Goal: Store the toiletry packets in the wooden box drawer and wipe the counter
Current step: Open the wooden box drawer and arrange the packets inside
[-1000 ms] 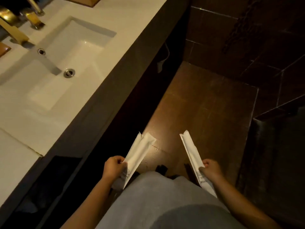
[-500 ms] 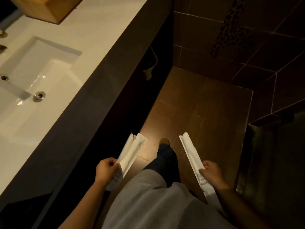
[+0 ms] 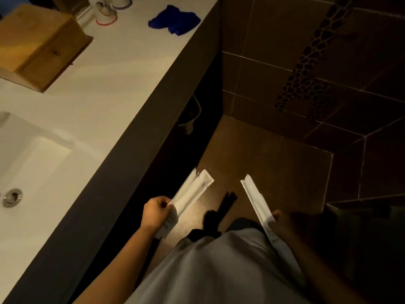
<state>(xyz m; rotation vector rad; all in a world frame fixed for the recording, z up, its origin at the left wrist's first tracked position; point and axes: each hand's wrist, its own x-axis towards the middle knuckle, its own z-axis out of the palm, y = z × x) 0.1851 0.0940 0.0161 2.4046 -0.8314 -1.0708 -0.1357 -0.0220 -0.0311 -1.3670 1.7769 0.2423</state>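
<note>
We hold packets in both hands, low over the floor. Left hand is closed on two packets; right hand on one packet, all pointing forward. The box, drawer shut, sits on the desk forward-left, nearer our left hand.

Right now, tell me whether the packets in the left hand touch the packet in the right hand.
Apart. The head view shows bare brown floor between the left hand's packets and the right hand's packet, each hand gripping its own.
</note>
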